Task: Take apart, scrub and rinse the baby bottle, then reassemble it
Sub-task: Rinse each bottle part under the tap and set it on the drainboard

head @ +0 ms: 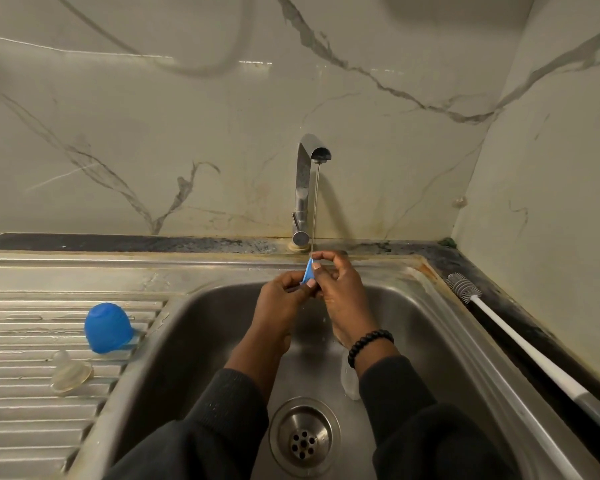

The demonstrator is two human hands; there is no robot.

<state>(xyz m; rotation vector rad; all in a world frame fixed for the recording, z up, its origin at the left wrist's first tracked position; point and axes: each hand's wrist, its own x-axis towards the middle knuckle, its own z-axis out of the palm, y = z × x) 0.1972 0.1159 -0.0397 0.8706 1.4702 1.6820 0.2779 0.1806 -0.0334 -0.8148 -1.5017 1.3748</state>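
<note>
Both hands, left hand (284,289) and right hand (340,289), pinch a small blue bottle part (308,270) over the sink (430,327), held under the tap's (309,188) thin stream, likely for rinsing. Cap (109,327) and teat (70,372) lie apart on the drainboard (21,410), probably draining.

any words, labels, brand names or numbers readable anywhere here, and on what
None can be read.
Blue dome-shaped bottle cap on the steel drainboard: no print visible.
Clear silicone teat: no marking visible.
Small blue plastic part pinched in both hands, left hand and right hand: mostly covered, no text shows.
White-handled grey bottle brush: plain.
Chrome tap: no brand visible.
</note>
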